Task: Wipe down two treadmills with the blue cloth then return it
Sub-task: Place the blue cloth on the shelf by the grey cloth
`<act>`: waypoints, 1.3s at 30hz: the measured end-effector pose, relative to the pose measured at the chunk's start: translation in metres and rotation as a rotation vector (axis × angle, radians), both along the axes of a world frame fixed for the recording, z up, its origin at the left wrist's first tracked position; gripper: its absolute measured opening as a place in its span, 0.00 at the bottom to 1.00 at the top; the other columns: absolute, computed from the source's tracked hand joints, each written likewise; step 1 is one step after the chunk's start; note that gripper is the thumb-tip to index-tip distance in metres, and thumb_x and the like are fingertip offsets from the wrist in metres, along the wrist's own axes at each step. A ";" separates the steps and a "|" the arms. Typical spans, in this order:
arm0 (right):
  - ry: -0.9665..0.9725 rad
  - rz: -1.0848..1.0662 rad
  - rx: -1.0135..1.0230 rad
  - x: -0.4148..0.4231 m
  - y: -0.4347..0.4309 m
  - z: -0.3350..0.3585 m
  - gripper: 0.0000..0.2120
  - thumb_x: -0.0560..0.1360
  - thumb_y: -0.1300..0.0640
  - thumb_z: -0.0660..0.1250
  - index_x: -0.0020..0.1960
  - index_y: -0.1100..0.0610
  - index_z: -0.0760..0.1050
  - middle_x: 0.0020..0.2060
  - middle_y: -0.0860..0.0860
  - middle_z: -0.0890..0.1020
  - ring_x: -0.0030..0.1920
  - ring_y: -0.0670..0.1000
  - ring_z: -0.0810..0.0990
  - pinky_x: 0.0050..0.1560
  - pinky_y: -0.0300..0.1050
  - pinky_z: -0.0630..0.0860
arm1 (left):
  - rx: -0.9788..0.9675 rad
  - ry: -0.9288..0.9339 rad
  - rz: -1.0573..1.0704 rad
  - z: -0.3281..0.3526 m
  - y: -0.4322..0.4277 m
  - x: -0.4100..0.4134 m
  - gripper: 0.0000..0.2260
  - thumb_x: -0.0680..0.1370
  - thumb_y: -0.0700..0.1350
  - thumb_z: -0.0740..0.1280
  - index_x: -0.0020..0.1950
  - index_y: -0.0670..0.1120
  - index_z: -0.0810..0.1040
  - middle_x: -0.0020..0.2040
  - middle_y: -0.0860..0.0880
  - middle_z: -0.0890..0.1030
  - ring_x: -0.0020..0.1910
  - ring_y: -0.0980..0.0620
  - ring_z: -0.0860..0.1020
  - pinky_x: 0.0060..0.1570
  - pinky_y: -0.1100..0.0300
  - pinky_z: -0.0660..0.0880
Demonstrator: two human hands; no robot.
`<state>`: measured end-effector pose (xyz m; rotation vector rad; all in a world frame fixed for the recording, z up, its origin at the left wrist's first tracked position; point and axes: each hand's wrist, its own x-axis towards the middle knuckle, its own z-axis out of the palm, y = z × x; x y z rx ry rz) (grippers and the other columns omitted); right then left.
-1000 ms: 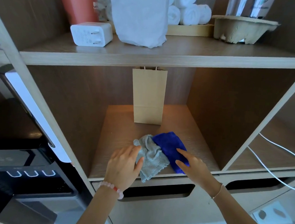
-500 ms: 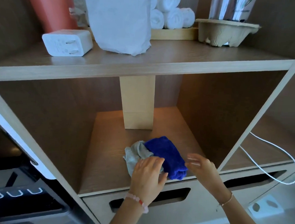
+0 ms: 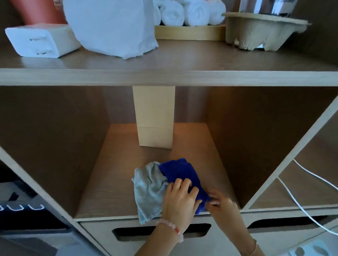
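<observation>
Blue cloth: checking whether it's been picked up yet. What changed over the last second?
The left hand slid right, off the grey cloth onto the blue cloth. The right hand lifted off its edge, then came back to its near corner; grip unclear from blur. Both cloths and the paper bag stayed put.

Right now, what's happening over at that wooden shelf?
A person has both hands on a folded blue cloth lying in the lower cubby of the shelf unit, touching a crumpled grey cloth on its left. The left hand rests on top of the blue cloth. The right hand, blurred, is at its near corner. A brown paper bag stands behind. Whether the cloth is being taken or put back cannot be told.
</observation>
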<state>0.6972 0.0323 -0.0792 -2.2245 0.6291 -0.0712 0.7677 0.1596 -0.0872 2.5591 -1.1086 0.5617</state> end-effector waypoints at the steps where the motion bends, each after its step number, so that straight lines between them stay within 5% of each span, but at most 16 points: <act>1: 0.005 0.013 0.028 0.001 -0.002 0.000 0.13 0.76 0.61 0.63 0.59 0.50 0.72 0.42 0.38 0.77 0.42 0.37 0.77 0.40 0.28 0.72 | -0.036 0.005 0.009 -0.003 0.000 -0.001 0.12 0.64 0.55 0.76 0.41 0.51 0.82 0.43 0.51 0.79 0.39 0.50 0.76 0.36 0.58 0.75; 5: 0.044 0.041 0.069 0.010 -0.005 0.001 0.05 0.76 0.56 0.65 0.49 0.47 0.71 0.40 0.40 0.79 0.44 0.42 0.79 0.48 0.37 0.76 | -0.193 0.092 0.059 -0.005 -0.004 -0.005 0.07 0.72 0.51 0.67 0.44 0.49 0.80 0.43 0.52 0.78 0.38 0.53 0.76 0.33 0.62 0.75; 8: 0.133 0.057 0.073 0.018 -0.003 0.001 0.05 0.74 0.48 0.66 0.40 0.46 0.74 0.37 0.44 0.81 0.43 0.47 0.80 0.51 0.45 0.77 | -0.330 0.248 0.086 0.001 -0.007 -0.003 0.13 0.77 0.54 0.57 0.49 0.49 0.78 0.46 0.54 0.78 0.39 0.58 0.76 0.37 0.70 0.72; 12: 0.165 0.021 0.085 0.025 0.000 0.002 0.10 0.72 0.43 0.67 0.47 0.46 0.70 0.39 0.44 0.80 0.42 0.47 0.79 0.43 0.39 0.73 | -0.653 0.561 0.160 0.007 -0.007 -0.001 0.06 0.80 0.48 0.61 0.51 0.49 0.75 0.44 0.55 0.78 0.41 0.60 0.75 0.42 0.71 0.69; 18: 0.124 0.009 0.044 0.026 0.008 -0.002 0.13 0.72 0.46 0.68 0.53 0.50 0.73 0.44 0.45 0.79 0.45 0.47 0.79 0.43 0.38 0.75 | -1.040 0.838 0.332 0.012 0.010 -0.003 0.07 0.79 0.34 0.60 0.43 0.43 0.71 0.29 0.50 0.71 0.27 0.60 0.69 0.29 0.68 0.66; 22: 0.028 0.014 0.027 0.027 0.013 0.000 0.09 0.74 0.52 0.67 0.50 0.49 0.69 0.39 0.42 0.77 0.40 0.44 0.77 0.34 0.32 0.68 | -1.159 0.923 0.418 0.012 0.023 -0.007 0.06 0.78 0.31 0.59 0.48 0.42 0.71 0.39 0.48 0.76 0.36 0.59 0.74 0.33 0.71 0.70; 25: -0.033 -0.011 0.099 0.027 0.014 0.001 0.12 0.73 0.56 0.68 0.51 0.50 0.66 0.39 0.42 0.76 0.41 0.45 0.77 0.40 0.36 0.70 | -1.252 0.998 0.494 0.012 0.033 -0.001 0.12 0.76 0.31 0.63 0.56 0.43 0.68 0.50 0.45 0.75 0.47 0.49 0.75 0.43 0.61 0.71; 29: -0.137 -0.056 0.205 0.028 0.010 0.008 0.13 0.73 0.62 0.67 0.52 0.50 0.66 0.42 0.42 0.74 0.42 0.44 0.75 0.45 0.42 0.75 | -1.201 1.024 0.479 0.020 0.043 0.014 0.16 0.74 0.38 0.70 0.58 0.46 0.68 0.47 0.49 0.77 0.46 0.52 0.76 0.43 0.61 0.72; 35: -0.220 -0.182 0.203 0.017 -0.017 0.011 0.15 0.72 0.65 0.67 0.52 0.51 0.66 0.44 0.47 0.74 0.40 0.49 0.77 0.41 0.47 0.77 | -0.946 0.957 0.463 0.005 0.036 0.007 0.13 0.74 0.35 0.69 0.51 0.51 0.72 0.43 0.49 0.79 0.37 0.53 0.76 0.36 0.64 0.73; 39: -0.238 -0.261 0.067 0.005 -0.023 0.001 0.15 0.72 0.65 0.67 0.55 0.53 0.67 0.49 0.52 0.76 0.43 0.53 0.77 0.40 0.46 0.76 | -0.678 0.693 0.422 -0.005 0.020 -0.008 0.11 0.74 0.35 0.69 0.50 0.49 0.74 0.45 0.51 0.77 0.38 0.55 0.77 0.37 0.68 0.74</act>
